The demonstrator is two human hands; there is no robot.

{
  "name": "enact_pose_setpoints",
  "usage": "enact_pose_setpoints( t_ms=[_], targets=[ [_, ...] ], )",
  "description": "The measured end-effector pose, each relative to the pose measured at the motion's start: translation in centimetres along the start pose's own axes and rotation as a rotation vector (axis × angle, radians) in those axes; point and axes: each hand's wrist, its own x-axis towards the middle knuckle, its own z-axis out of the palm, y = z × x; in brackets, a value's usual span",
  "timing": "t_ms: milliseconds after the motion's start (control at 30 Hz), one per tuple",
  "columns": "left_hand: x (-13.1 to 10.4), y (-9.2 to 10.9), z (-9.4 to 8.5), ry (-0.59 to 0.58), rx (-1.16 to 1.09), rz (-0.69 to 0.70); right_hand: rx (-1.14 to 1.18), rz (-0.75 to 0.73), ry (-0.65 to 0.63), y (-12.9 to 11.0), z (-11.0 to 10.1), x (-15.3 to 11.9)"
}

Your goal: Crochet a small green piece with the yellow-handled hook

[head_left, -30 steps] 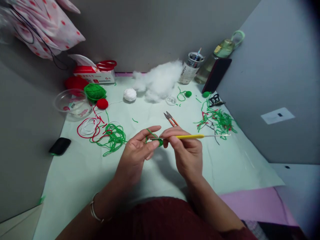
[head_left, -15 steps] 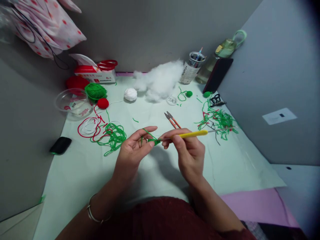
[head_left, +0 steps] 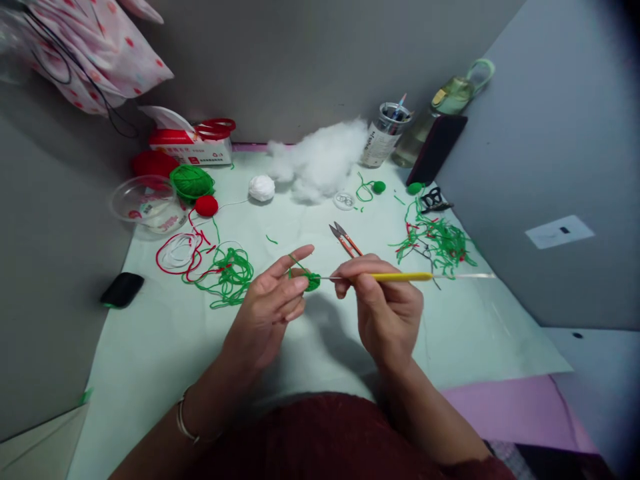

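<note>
Dark red cloth garment [head_left: 320, 440] at bottom centre of the frame, nearest. Above it, left of centre, left hand [head_left: 270, 303]: partly closed, index finger extended beneath a thin green yarn strand [head_left: 299, 265], thumb and fingers pinching a small green crocheted yarn piece [head_left: 313, 283] at frame centre. Right of centre, right hand [head_left: 389, 307]: closed pen-fashion around a yellow-handled slim metal hook [head_left: 400, 277]. Bare metal end directed left, reaching the piece; engagement with a loop too small to tell.

Handling, by judgement: piece very light, soft, easily stretched; hardly breakable, but liable to distort under a hard pull. Hold by the edge, between thumb and fingertip, close to the hook. Hook probably light and stiff, slicker on bare metal than on yellow; grip at the front of the handle.

Farther, just above the right hand: orange-handled, dark-bladed thread snips [head_left: 346, 241]. At left, loose green yarn tangle [head_left: 233, 277]; at right, heap of green and red yarn clippings [head_left: 443, 240]. Farthest, upper centre: round white yarn ball [head_left: 261, 189] beside fluffy white fibre mound [head_left: 323, 163].
</note>
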Motion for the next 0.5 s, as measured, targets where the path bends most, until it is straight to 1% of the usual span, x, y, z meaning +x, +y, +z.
enact_pose_setpoints(
  t_ms=[67, 133, 200, 233, 300, 333, 367, 400, 433, 500],
  targets=[
    [-0.1, -0.1, 0.1, -0.019, 0.056, 0.032, 0.033, 0.028, -0.041, -0.1, 0.2, 0.3],
    [-0.2, -0.4, 0.1, -0.01, 0.12, 0.066, -0.028, 0.013, -0.068, -0.1, 0.5, 0.3],
    [-0.3, -0.8, 0.2, 0.039, 0.151, 0.113, -0.136, -0.052, -0.069, 0.0, 0.8, 0.0],
    [-0.3, -0.9, 0.3, 0.062, 0.145, 0.127, -0.211, -0.112, -0.069, 0.0, 0.9, -0.2],
    [-0.2, -1.0, 0.3, 0.062, 0.088, 0.09, -0.362, -0.25, -0.08, 0.2, 0.9, -0.6],
    [-0.1, -1.0, 0.3, 0.045, 0.05, 0.044, -0.399, -0.296, -0.077, 0.2, 0.7, -0.7],
    [0.0, -0.9, 0.3, 0.028, 0.012, -0.003, -0.398, -0.298, -0.062, 0.2, 0.6, -0.7],
    [0.1, -0.8, 0.3, 0.015, -0.02, -0.04, -0.36, -0.258, -0.035, 0.2, 0.4, -0.7],
    [0.3, -0.7, 0.3, 0.014, -0.042, -0.054, -0.288, -0.187, -0.004, 0.2, 0.2, -0.5],
    [0.4, -0.5, 0.2, 0.035, -0.04, -0.007, -0.105, -0.021, 0.035, 0.0, 0.0, -0.2]
  ],
)
